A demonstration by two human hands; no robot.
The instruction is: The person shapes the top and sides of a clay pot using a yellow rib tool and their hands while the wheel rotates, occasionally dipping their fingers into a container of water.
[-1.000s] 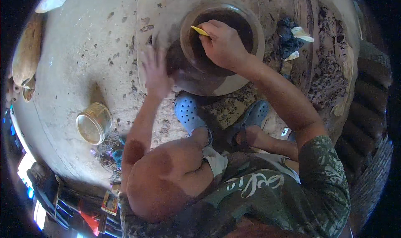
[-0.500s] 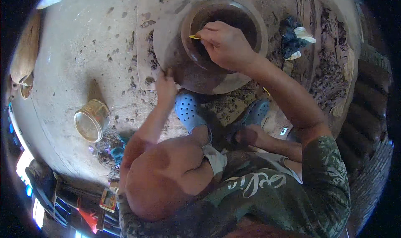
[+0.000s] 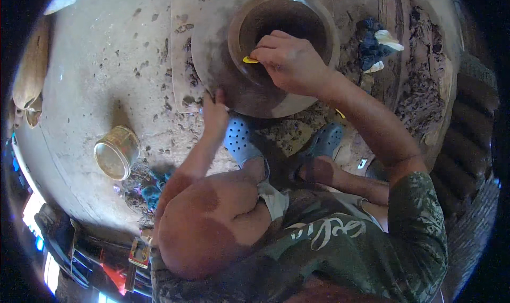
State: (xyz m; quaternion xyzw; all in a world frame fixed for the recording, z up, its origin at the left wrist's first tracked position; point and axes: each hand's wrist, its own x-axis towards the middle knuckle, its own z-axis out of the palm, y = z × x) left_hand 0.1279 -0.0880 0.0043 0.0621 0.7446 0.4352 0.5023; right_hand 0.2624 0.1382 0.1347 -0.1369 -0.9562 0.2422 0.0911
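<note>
A round clay vessel (image 3: 324,37), with a wide rim and dark hollow, sits on a broad round wheel disc (image 3: 212,42) above a square board (image 3: 180,53). My right hand (image 3: 289,64) pinches a flat yellow scraper (image 3: 249,59) at the inside of the vessel's near-left rim. My left hand (image 3: 215,114) is low at the disc's near-left edge, fingers partly bent and slightly blurred; whether they grip the edge I cannot tell. A second small yellow piece (image 3: 340,113) lies below the disc on the right, partly hidden by my arm.
A bucket (image 3: 111,154) stands left on the spattered floor (image 3: 85,74), near blue scraps (image 3: 151,194). Dark and white rags (image 3: 372,50) lie right of the wheel. Pale elongated objects (image 3: 32,69) line the far left; my blue clogs (image 3: 239,141) are below the disc.
My left hand has dropped from the disc's left side to its near edge, fingers now more bent. My right hand has moved nearer me along the rim with the scraper.
</note>
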